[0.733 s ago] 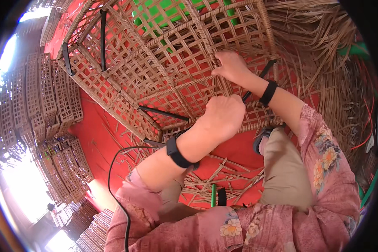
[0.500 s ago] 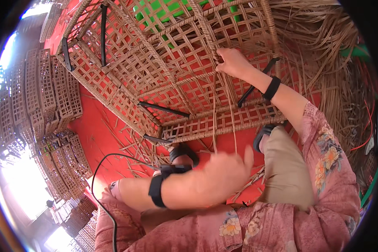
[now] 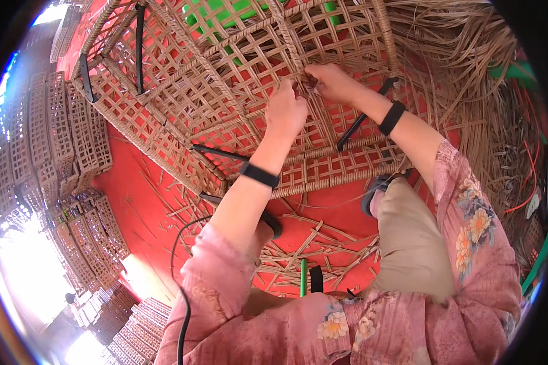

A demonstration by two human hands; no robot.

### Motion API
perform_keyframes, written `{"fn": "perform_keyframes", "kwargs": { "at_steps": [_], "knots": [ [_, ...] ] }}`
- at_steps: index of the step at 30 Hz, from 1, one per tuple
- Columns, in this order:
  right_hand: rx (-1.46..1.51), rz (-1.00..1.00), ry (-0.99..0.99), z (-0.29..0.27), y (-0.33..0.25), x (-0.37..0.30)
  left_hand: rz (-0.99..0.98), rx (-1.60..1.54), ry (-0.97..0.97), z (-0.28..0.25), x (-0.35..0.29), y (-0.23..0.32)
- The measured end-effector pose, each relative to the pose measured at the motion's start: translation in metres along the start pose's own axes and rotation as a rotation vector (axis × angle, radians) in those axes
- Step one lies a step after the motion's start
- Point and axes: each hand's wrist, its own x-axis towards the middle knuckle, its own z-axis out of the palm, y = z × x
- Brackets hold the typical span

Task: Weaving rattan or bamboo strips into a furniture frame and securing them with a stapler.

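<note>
Red floor (image 3: 329, 213) beside woven rim (image 3: 323, 184)

left side washed out by white glare | red floor (image 3: 341, 218) brightly lit | stacked baskets (image 3: 39, 131) bowed by lens | corners blackened

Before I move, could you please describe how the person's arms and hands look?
The left hand and right hand are ungloved. A black band circles each wrist. The pink sleeves are loose, the right one floral-printed; a black cable passes the left sleeve.
</note>
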Motion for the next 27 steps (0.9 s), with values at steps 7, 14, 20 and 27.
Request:
{"fn": "perform_keyframes", "kwargs": {
  "at_steps": [7, 14, 20, 27],
  "knots": [
    [-0.040, -0.019, 0.078, 0.002, -0.005, -0.003, -0.118, -0.267, -0.078, 0.035, 0.027, -0.010],
    [-0.516, 0.104, 0.111, 0.000, -0.022, -0.014, -0.192, -0.224, -0.129, 0.030, 0.019, -0.011],
    [-0.328, 0.252, 0.102, 0.008, -0.035, -0.017, -0.154, -0.261, -0.059, 0.029, 0.019, -0.010],
    [0.039, 0.282, 0.033, 0.007, -0.020, -0.009, -0.203, -0.288, -0.107, 0.029, 0.020, -0.016]
  ]
}}
